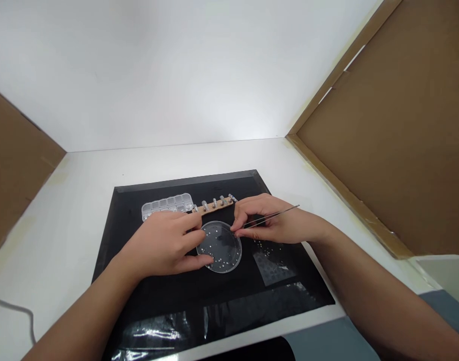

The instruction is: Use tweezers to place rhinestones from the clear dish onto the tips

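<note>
Clear plastic, the round dish [219,246] lies on a black mat [169,296] on the white surface [82,175], small beads scattered in it. The left hand [165,245] grips its left rim, thumb at the near edge, fingers curled at the far edge. The right hand [269,223], just right of the dish, pinches metal tweezers [274,216] whose tips reach the dish's far right rim.
</note>
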The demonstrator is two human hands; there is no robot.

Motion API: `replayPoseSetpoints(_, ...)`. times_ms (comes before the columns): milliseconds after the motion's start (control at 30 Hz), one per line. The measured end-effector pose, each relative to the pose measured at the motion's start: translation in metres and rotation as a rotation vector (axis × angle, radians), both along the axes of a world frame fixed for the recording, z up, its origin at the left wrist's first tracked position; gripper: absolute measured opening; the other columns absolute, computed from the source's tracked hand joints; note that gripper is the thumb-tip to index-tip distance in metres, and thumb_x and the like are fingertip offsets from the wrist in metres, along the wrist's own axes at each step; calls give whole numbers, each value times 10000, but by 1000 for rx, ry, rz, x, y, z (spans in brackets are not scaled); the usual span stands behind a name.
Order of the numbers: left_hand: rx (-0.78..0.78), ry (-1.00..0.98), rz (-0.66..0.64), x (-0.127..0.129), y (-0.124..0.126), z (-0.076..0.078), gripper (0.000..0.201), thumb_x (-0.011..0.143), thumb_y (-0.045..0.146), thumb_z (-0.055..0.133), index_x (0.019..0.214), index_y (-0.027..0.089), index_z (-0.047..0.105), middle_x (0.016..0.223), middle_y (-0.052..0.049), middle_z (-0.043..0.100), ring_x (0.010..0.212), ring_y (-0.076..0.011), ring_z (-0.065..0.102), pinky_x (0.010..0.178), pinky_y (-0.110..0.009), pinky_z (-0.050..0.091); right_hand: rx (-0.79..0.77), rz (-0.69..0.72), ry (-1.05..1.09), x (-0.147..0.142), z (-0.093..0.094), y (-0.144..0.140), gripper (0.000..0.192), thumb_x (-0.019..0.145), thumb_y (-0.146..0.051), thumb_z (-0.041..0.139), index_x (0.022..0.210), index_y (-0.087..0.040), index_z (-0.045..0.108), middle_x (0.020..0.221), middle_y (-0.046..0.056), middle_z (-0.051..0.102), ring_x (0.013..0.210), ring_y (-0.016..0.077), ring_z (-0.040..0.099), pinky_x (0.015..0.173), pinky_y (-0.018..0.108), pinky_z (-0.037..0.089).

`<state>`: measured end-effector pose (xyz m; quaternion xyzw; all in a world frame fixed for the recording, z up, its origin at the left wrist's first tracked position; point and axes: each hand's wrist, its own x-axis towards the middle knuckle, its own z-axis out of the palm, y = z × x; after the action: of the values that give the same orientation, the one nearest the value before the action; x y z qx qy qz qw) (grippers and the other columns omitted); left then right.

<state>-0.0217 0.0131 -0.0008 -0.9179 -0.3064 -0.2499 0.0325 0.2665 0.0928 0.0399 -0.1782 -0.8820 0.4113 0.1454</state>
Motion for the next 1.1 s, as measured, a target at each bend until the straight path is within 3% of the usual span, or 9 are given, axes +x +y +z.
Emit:
replayPoseSetpoints(200, -5, 4, -1, 0, 0, 1, 350, 1013, 505, 654, 881, 186, 713, 856, -6, 681, 598, -139, 538, 511, -308, 339, 18, -45, 20, 6, 5, 4, 111, 988, -274, 763, 1020, -174, 800, 912, 50, 754, 818, 145, 699, 727, 267, 561)
replayPoseSetpoints(633, -13, 17, 7, -1, -1, -1, 368, 1021, 527, 628, 887, 192, 703, 879, -11, 667, 608, -138, 520, 501, -313, 345, 80, -319, 176, 9, 2, 8, 113, 991, -304, 759, 1008, -193, 773, 919, 51, 758, 852, 171, 735, 739, 300, 592)
replayPoseSetpoints(1100, -1, 19, 13, 1, -1, -1, 366, 1016, 520, 636, 870, 191, 705, 871, -8, 670, 598, -146, 519, 498, -318, 321, 78, -364, 177, 6, -7, 10, 170, 981, -360, 773, 1041, -201, 780, 956, 66, 753, 852, 187, 723, 739, 328, 596)
